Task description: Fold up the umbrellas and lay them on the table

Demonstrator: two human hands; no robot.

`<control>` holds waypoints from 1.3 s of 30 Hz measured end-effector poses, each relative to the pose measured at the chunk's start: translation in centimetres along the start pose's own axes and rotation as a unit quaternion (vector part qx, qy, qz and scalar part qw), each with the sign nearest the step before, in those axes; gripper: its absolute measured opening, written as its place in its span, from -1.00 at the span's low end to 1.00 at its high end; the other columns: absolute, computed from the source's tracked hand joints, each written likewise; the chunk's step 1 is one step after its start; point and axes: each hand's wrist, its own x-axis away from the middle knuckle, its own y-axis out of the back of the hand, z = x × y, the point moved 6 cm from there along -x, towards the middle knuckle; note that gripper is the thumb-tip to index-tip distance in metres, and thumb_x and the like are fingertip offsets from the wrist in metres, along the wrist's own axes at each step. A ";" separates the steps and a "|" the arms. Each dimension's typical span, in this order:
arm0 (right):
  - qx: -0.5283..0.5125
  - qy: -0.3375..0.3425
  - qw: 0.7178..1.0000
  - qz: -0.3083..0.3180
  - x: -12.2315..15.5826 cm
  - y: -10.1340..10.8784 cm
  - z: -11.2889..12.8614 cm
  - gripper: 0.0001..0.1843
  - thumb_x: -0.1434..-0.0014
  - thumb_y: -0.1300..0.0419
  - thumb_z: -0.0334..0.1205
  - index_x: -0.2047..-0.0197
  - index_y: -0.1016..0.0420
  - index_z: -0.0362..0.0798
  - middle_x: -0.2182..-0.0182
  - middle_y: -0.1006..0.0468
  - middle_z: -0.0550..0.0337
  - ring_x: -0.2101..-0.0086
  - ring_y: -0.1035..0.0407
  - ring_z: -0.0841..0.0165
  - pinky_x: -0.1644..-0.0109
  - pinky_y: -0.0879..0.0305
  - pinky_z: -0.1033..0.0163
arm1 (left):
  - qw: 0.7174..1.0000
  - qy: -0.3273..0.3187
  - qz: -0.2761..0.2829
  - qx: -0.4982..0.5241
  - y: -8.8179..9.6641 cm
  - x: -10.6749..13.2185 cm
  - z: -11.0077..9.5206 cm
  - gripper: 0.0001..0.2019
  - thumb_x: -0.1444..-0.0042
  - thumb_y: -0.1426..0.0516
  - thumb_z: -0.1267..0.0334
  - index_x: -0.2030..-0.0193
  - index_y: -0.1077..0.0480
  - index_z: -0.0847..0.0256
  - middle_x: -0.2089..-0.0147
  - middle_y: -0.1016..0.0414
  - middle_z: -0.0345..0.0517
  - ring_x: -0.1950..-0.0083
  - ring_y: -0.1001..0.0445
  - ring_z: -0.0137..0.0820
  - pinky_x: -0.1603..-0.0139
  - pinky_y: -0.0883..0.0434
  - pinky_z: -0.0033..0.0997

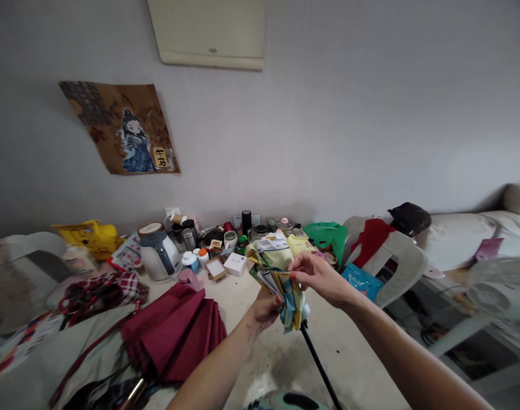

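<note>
A folded umbrella [289, 296] with yellow, blue and white patterned cloth is held up over the table, its black shaft [317, 359] slanting down toward me. My left hand [264, 310] is wrapped around the bunched cloth from the left. With thumb and fingertips, my right hand [311, 276] pinches an edge of the same cloth on the upper right. The cloth hides part of the left fingers. To the left lies a dark red umbrella [178, 330], loosely folded, apart from both hands.
The table [247, 353] carries an electric kettle [159, 254], a small white box [235, 264], bottles and jars toward the wall. A yellow bag [89, 238] sits at far left. On the right stand a white chair [407, 256] with a blue packet [362, 282], and a fan [499, 290].
</note>
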 end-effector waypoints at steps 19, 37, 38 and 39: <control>-0.011 0.078 0.990 -0.119 -2.0 1.2 -1.4 -0.77 0.04 -0.18 -0.21 0.30 -0.23 -0.04 0.39 -0.42 0.23 0.39 -0.36 0.41 0.30 -0.29 0.28 | 0.989 0.041 -0.112 0.083 2.1 0.1 0.6 -0.40 0.54 -0.52 0.09 0.27 -0.51 0.22 0.34 -0.63 -0.17 0.38 -0.56 -0.34 0.21 -0.53 -0.29; 0.172 0.044 0.964 -0.195 0.1 1.4 -4.7 -0.87 -0.14 -0.04 -0.14 0.30 -0.23 -0.01 0.48 -0.40 0.23 0.46 -0.31 0.35 0.36 -0.20 0.27 | 0.968 0.077 -0.172 0.166 3.0 -0.2 1.9 -0.43 0.34 -0.48 0.10 0.15 -0.51 0.27 0.27 -0.66 -0.05 0.17 -0.62 -0.13 -0.03 -0.49 -0.02; 0.174 0.066 0.961 -0.206 0.4 1.4 -3.8 -0.83 -0.18 -0.04 -0.10 0.25 -0.26 -0.02 0.44 -0.42 0.20 0.44 -0.32 0.35 0.34 -0.22 0.27 | 0.966 0.076 -0.177 0.171 3.0 -0.2 1.9 -0.43 0.34 -0.48 0.12 0.14 -0.50 0.26 0.26 -0.66 -0.05 0.18 -0.62 -0.13 -0.02 -0.49 -0.03; 0.180 0.086 0.958 -0.206 0.6 1.2 -2.9 -0.78 -0.19 -0.05 -0.07 0.19 -0.28 -0.03 0.41 -0.43 0.19 0.44 -0.32 0.36 0.34 -0.23 0.27 | 0.966 0.074 -0.178 0.174 2.9 -0.2 1.9 -0.44 0.34 -0.49 0.14 0.15 -0.51 0.26 0.25 -0.66 -0.05 0.19 -0.62 -0.14 -0.02 -0.50 -0.03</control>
